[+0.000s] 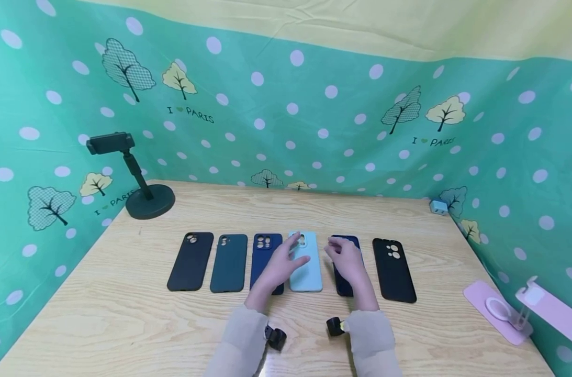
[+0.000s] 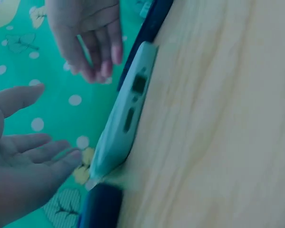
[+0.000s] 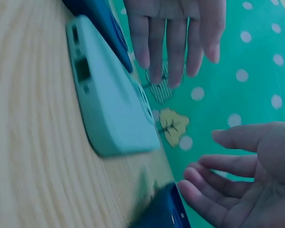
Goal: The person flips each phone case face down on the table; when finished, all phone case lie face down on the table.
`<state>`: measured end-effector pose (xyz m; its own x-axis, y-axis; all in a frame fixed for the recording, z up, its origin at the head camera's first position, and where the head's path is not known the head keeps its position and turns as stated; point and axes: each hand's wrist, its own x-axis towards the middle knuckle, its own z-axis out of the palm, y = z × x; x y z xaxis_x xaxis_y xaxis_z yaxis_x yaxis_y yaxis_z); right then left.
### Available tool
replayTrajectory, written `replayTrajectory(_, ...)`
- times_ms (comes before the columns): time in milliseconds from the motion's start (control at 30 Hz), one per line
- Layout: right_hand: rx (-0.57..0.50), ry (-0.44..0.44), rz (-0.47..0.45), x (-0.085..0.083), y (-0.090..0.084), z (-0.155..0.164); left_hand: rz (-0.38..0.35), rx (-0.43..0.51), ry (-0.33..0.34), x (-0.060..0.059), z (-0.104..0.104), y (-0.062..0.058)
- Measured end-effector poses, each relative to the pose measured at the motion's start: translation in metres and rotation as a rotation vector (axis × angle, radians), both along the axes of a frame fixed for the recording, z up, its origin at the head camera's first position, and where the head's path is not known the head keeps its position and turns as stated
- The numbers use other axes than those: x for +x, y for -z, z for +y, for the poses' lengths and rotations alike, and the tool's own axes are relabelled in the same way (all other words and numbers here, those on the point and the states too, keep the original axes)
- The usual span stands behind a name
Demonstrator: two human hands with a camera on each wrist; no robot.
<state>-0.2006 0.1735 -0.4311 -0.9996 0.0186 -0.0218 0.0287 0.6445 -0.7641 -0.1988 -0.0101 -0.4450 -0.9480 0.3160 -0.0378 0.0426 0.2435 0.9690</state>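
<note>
Several phone cases lie face down in a row on the wooden table. My left hand (image 1: 282, 263) hovers over the gap between a navy case (image 1: 259, 264) and the light blue case (image 1: 309, 275), fingers and thumb spread apart. Over another navy case (image 1: 344, 288) is my right hand (image 1: 346, 257), its fingers loosely bent and holding nothing. In both wrist views the palms face each other above the light blue case (image 2: 116, 128), whose end cutouts show. Parts of both navy cases are hidden behind the hands.
Left in the row are a dark case (image 1: 190, 264) and a dark teal case (image 1: 229, 264); a black case (image 1: 395, 272) ends it at right. A black phone stand (image 1: 150, 201), a small light blue plug block (image 1: 438, 207) and a pink folding stand (image 1: 495, 309) surround them. A patterned curtain (image 1: 314, 104) hangs behind.
</note>
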Motion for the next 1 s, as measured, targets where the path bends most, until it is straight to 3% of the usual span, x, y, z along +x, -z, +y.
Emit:
replayTrajectory(100, 0.001, 0.026, 0.040, -0.002, 0.001, 0.011, 0.016, 0.102, 0.002, -0.001, 0.011, 0.003)
replayTrajectory(200, 0.001, 0.066, 0.036, -0.003, 0.003, 0.023, 0.052, 0.142, -0.004, 0.000, 0.024, 0.006)
replayTrajectory(367, 0.004, 0.118, 0.024, -0.001, 0.002, 0.043, 0.077, 0.147, -0.017, 0.005, 0.047, 0.004)
replayTrajectory(600, -0.025, 0.158, -0.046, 0.002, 0.002, 0.061, 0.032, 0.159, -0.057, 0.010, 0.075, 0.006)
replayTrajectory(1000, -0.023, 0.167, -0.081, 0.003, 0.009, 0.071, -0.017, 0.162, -0.078, 0.009, 0.093, 0.021)
